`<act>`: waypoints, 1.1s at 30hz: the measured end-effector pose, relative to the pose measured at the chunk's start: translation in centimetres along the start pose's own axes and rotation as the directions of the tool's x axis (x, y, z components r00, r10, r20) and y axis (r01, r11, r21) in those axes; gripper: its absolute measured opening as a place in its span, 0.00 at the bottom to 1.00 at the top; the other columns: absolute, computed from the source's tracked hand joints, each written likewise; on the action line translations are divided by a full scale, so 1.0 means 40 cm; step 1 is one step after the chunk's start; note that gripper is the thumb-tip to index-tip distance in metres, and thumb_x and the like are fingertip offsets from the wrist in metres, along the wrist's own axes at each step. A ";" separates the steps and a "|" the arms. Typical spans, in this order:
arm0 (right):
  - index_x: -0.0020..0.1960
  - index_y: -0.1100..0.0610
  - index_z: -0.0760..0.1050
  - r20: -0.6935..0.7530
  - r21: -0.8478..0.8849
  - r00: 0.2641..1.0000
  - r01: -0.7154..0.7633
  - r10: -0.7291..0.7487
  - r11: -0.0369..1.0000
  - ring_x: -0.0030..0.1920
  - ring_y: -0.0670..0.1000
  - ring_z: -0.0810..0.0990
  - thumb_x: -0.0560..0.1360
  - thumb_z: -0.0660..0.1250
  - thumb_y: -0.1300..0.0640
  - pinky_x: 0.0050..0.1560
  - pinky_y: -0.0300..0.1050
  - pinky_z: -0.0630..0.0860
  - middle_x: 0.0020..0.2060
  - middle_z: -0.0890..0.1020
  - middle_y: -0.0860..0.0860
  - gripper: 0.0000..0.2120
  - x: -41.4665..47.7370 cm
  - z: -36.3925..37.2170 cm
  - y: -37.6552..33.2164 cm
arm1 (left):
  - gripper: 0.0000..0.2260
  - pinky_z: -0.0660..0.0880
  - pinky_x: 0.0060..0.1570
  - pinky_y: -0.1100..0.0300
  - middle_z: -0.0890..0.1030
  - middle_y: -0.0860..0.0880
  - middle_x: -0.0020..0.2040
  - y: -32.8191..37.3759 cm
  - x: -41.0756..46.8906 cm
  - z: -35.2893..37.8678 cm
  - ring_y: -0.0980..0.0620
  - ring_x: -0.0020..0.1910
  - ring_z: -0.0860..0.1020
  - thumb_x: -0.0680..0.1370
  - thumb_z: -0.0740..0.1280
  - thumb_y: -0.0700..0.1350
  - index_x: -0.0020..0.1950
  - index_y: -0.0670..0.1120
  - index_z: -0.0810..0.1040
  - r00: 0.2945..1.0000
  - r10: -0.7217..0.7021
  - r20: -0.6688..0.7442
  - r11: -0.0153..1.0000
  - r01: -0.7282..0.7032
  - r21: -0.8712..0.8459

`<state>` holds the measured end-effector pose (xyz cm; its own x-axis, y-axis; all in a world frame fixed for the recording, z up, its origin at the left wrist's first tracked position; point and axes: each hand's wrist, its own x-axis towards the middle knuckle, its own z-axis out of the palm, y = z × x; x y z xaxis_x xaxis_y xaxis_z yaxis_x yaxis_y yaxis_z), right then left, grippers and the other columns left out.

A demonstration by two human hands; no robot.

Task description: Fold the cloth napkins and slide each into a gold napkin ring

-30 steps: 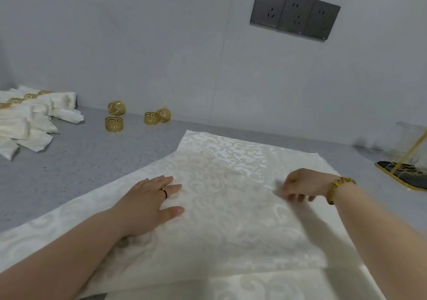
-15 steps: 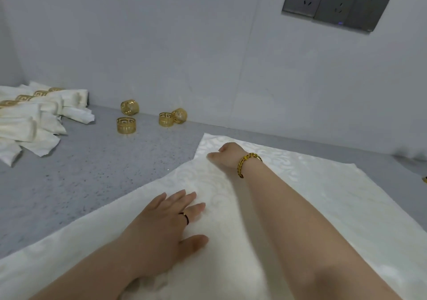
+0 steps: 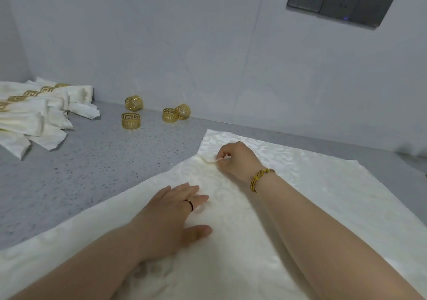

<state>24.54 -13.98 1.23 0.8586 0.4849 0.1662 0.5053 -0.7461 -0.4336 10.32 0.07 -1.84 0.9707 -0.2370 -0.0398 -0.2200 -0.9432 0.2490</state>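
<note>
Right hand (image 3: pixel 238 159) has lifted a small fold at the far left edge of the napkin (image 3: pixel 323 207), pinching it. Napkin lies spread on the counter (image 3: pixel 92 172), bare grey room to its left. Left hand (image 3: pixel 171 212) presses flat, fingers spread. Ringed napkins (image 3: pixel 34 115) far left; four loose rings (image 3: pixel 130 121) near the wall.

No text, label or number can be read — none anywhere.
</note>
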 end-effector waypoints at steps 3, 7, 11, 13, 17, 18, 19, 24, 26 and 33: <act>0.50 0.59 0.79 -0.037 -0.147 0.997 0.056 -0.062 0.988 0.56 0.53 0.70 0.75 0.60 0.61 0.55 0.40 0.65 0.51 0.80 0.52 0.10 -0.033 0.017 0.016 | 0.54 0.48 0.63 0.73 0.61 0.59 0.72 -0.002 0.018 -0.029 0.61 0.71 0.58 0.52 0.34 0.81 0.71 0.58 0.63 0.998 -0.006 -0.066 1.000 0.005 -0.023; 0.50 0.59 0.81 -0.061 -0.060 0.997 0.044 -0.047 0.997 0.58 0.55 0.69 0.75 0.61 0.60 0.56 0.40 0.65 0.51 0.81 0.52 0.10 -0.047 0.026 0.025 | 0.13 0.68 0.54 0.59 0.75 0.51 0.55 -0.011 0.098 -0.088 0.49 0.57 0.73 0.80 0.54 0.50 0.48 0.49 0.76 0.970 -0.146 -0.192 0.980 0.116 -0.158; 0.49 0.56 0.81 -0.009 -0.112 0.999 0.043 -0.044 0.993 0.58 0.53 0.67 0.77 0.60 0.47 0.54 0.41 0.59 0.53 0.80 0.49 0.16 -0.047 0.018 0.033 | 0.15 0.68 0.60 0.57 0.73 0.49 0.65 -0.008 0.208 -0.089 0.48 0.62 0.72 0.81 0.54 0.49 0.64 0.48 0.72 0.939 -0.275 -0.205 0.957 0.248 -0.148; 0.51 0.58 0.81 -0.003 -0.094 1.000 0.029 -0.029 0.995 0.60 0.53 0.66 0.79 0.54 0.46 0.57 0.42 0.58 0.57 0.78 0.49 0.21 -0.041 0.016 0.040 | 0.16 0.65 0.62 0.56 0.72 0.48 0.66 -0.003 0.247 -0.082 0.48 0.64 0.70 0.80 0.55 0.51 0.66 0.48 0.70 0.917 -0.329 -0.224 0.943 0.304 -0.140; 0.53 0.57 0.81 -0.035 -0.049 0.999 0.015 -0.017 0.999 0.64 0.51 0.62 0.79 0.55 0.51 0.59 0.39 0.54 0.64 0.73 0.47 0.17 -0.027 0.028 0.047 | 0.17 0.60 0.63 0.55 0.70 0.48 0.63 -0.010 0.292 -0.087 0.47 0.65 0.65 0.77 0.60 0.56 0.64 0.51 0.72 0.909 -0.329 -0.256 0.934 0.354 0.056; 0.51 0.57 0.81 -0.044 -0.034 0.999 0.014 -0.015 0.999 0.64 0.51 0.62 0.78 0.58 0.52 0.57 0.37 0.53 0.63 0.74 0.46 0.15 -0.025 0.031 0.047 | 0.17 0.59 0.63 0.55 0.70 0.48 0.63 -0.014 0.297 -0.088 0.47 0.65 0.64 0.76 0.61 0.57 0.63 0.52 0.73 0.919 -0.330 -0.215 0.936 0.348 0.050; 0.49 0.57 0.82 -0.050 -0.008 0.999 0.009 -0.009 1.000 0.64 0.50 0.62 0.77 0.60 0.52 0.55 0.35 0.52 0.63 0.74 0.46 0.13 -0.023 0.034 0.050 | 0.16 0.59 0.63 0.55 0.70 0.48 0.62 -0.020 0.301 -0.089 0.47 0.65 0.64 0.76 0.63 0.57 0.61 0.53 0.74 0.926 -0.333 -0.178 0.939 0.342 0.021; 0.49 0.55 0.82 -0.015 0.151 1.000 -0.021 0.023 0.988 0.66 0.47 0.61 0.75 0.64 0.54 0.57 0.33 0.51 0.62 0.74 0.45 0.09 -0.019 0.037 0.067 | 0.12 0.59 0.62 0.56 0.74 0.52 0.57 -0.045 0.312 -0.095 0.50 0.63 0.67 0.74 0.67 0.54 0.56 0.53 0.77 0.946 -0.304 -0.116 0.950 0.292 -0.111; 0.47 0.56 0.82 0.002 0.210 0.999 -0.044 0.044 0.977 0.66 0.48 0.63 0.74 0.65 0.55 0.65 0.37 0.55 0.61 0.75 0.45 0.08 -0.019 0.036 0.070 | 0.07 0.60 0.61 0.56 0.75 0.56 0.48 -0.054 0.315 -0.096 0.52 0.58 0.72 0.73 0.69 0.51 0.49 0.53 0.77 0.951 -0.298 -0.077 0.940 0.279 -0.195; 0.59 0.53 0.72 -0.017 0.280 0.998 -0.055 0.062 0.958 0.62 0.52 0.70 0.74 0.65 0.60 0.65 0.46 0.65 0.44 0.73 0.42 0.14 -0.014 0.039 0.075 | 0.06 0.61 0.60 0.56 0.71 0.61 0.38 -0.055 0.319 -0.091 0.56 0.46 0.71 0.72 0.70 0.48 0.42 0.54 0.73 0.955 -0.285 -0.082 0.917 0.247 -0.314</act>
<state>25.45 -15.79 -1.57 0.8899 0.4293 0.1542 0.4127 -0.6137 -0.6730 23.55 -0.02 0.62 0.9977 0.0615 -0.0298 0.0680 -0.8502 0.5220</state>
